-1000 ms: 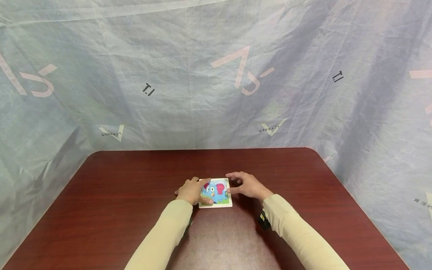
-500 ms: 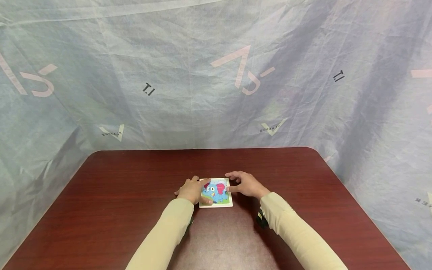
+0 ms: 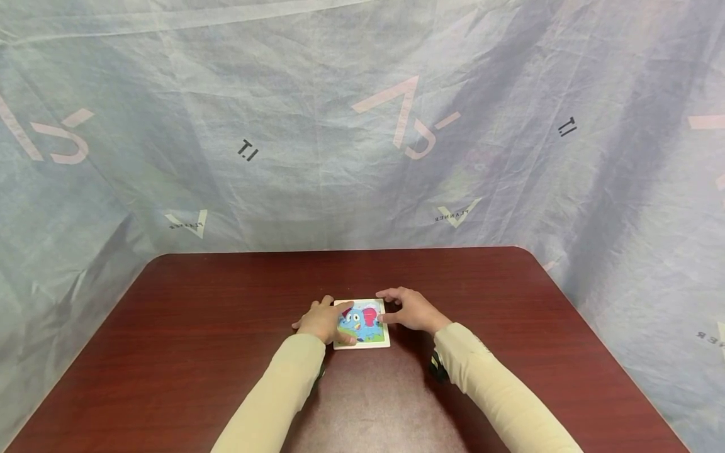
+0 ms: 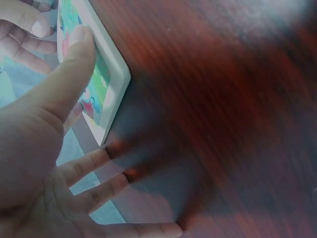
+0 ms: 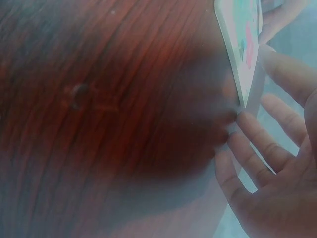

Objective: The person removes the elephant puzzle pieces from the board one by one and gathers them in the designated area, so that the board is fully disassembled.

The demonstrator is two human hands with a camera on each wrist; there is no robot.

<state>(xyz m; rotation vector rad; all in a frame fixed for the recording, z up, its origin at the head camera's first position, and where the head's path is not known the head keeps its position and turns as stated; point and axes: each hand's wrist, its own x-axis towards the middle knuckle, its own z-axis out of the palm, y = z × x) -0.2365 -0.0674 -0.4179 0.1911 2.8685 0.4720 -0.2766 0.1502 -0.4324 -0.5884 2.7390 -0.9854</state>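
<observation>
A square jigsaw puzzle (image 3: 367, 329) lies flat on the table, showing a blue elephant with pink ears inside a pale frame. My left hand (image 3: 320, 322) is at its left side, thumb over the picture's lower left. In the left wrist view, the thumb (image 4: 79, 59) overlaps the puzzle (image 4: 116, 89), while the other fingers spread beyond its corner with tips at the tabletop. On the opposite side is my right hand (image 3: 416, 311), thumb at the right edge and index finger near the far right corner. The right wrist view shows its fingers spread beside the puzzle's frame (image 5: 233, 54).
The dark red wooden table (image 3: 226, 289) has rounded far corners. Behind it and along both sides hangs a grey printed cloth (image 3: 317, 126). A dark band (image 3: 438, 366) shows at the right wrist, under the sleeve.
My right hand has shifted slightly left, its thumb now a little further over the puzzle's right edge. The left hand and the puzzle look almost unchanged.
</observation>
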